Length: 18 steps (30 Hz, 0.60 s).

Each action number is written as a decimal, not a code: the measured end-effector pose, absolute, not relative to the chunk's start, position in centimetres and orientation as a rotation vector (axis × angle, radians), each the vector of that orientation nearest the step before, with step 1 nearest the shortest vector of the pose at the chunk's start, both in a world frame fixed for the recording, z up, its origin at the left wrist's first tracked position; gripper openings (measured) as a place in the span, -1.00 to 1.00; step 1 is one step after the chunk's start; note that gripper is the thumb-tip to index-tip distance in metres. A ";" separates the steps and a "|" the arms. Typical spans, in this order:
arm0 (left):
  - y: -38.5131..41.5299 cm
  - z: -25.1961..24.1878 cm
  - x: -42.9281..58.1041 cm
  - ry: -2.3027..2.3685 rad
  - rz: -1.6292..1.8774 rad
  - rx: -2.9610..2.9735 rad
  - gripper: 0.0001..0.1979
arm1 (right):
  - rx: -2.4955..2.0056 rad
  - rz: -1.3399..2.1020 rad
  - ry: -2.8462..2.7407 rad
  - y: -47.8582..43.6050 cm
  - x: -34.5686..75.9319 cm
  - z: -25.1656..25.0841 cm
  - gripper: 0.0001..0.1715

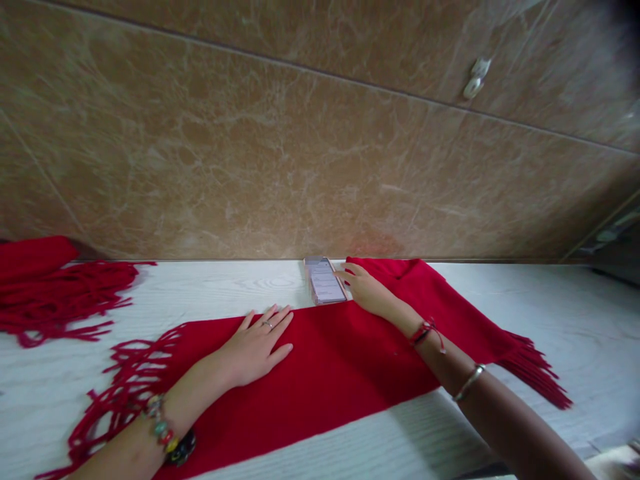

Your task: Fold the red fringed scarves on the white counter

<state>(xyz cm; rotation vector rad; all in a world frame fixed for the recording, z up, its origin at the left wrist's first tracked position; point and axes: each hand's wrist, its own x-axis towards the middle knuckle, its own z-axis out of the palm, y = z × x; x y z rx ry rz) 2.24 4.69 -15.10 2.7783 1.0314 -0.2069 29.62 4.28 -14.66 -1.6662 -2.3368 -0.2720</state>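
A red fringed scarf (340, 373) is lying across a pale surface (575, 317). The left hand (255, 352) is resting flat on it, grip open. The right hand (369, 290) is resting at its far edge, grip open, fingertips (342, 274) beside a lit phone (325, 283). Farther left, red fringed cloth (53, 290) is lying near a brown wall (240, 153).

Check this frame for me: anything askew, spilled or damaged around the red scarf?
Nothing looks spilled or damaged. The red scarf does lie askew: its right part slants away at a different angle from the left, and the left fringe sprawls in uneven loops, unlike the straighter right fringe.
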 end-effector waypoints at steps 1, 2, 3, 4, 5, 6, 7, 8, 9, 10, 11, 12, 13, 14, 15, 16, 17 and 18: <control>4.7 -15.1 2.2 1.031 -0.203 2.779 -0.41 | -1.638 -0.264 -2.316 3.4 29.4 -14.7 -0.49; 4.7 -15.1 2.2 1.030 -0.200 2.780 -0.41 | -1.619 -0.253 -2.284 2.4 29.0 -14.9 -0.48; 4.6 -15.2 2.2 1.031 -0.201 2.781 -0.41 | -1.599 -0.235 -2.260 1.5 28.7 -15.1 -0.46; 4.6 -15.2 2.2 1.032 -0.204 2.782 -0.41 | -1.584 -0.213 -2.241 0.6 28.3 -15.3 -0.46; 4.6 -15.2 2.1 1.033 -0.208 2.783 -0.41 | -1.571 -0.188 -2.231 -0.1 28.0 -15.6 -0.46; 4.6 -15.2 2.1 1.036 -0.213 2.784 -0.41 | -1.561 -0.163 -2.229 -0.7 27.6 -15.7 -0.48; 4.6 -15.1 2.2 1.038 -0.218 2.783 -0.42 | -1.559 -0.143 -2.225 -1.1 27.4 -15.9 -0.49; 4.6 -15.1 2.2 1.040 -0.222 2.780 -0.42 | -1.560 -0.130 -2.221 -1.3 27.1 -15.9 -0.51; 4.6 -15.0 2.2 1.044 -0.227 2.777 -0.42 | -1.566 -0.127 -2.212 -1.2 27.0 -16.0 -0.52; 4.6 -14.9 2.2 1.047 -0.231 2.775 -0.42 | -1.576 -0.136 -2.198 -1.0 27.0 -15.9 -0.53; 4.6 -14.9 2.3 1.050 -0.236 2.773 -0.42 | -1.583 -0.152 -2.186 -0.6 27.2 -15.9 -0.53; 4.6 -14.8 2.3 1.050 -0.240 2.772 -0.42 | -1.585 -0.169 -2.181 -0.1 27.4 -15.8 -0.53; 4.6 -14.8 2.3 1.049 -0.240 2.773 -0.42 | -1.586 -0.187 -2.184 0.7 27.7 -15.8 -0.53; 4.6 -14.8 2.4 1.049 -0.241 2.773 -0.42 | -1.589 -0.202 -2.193 1.6 28.1 -15.8 -0.52; 4.6 -14.8 2.4 1.048 -0.240 2.774 -0.42 | -1.600 -0.213 -2.208 2.5 28.5 -15.9 -0.52; 4.6 -14.8 2.3 1.049 -0.237 2.774 -0.42 | -1.617 -0.221 -2.223 3.5 28.8 -16.0 -0.51; 4.6 -14.8 2.3 1.050 -0.235 2.773 -0.42 | -1.641 -0.224 -2.235 4.5 29.1 -16.1 -0.50; 4.7 -14.9 2.3 1.050 -0.231 2.773 -0.42 | -1.665 -0.224 -2.247 5.4 29.3 -16.3 -0.50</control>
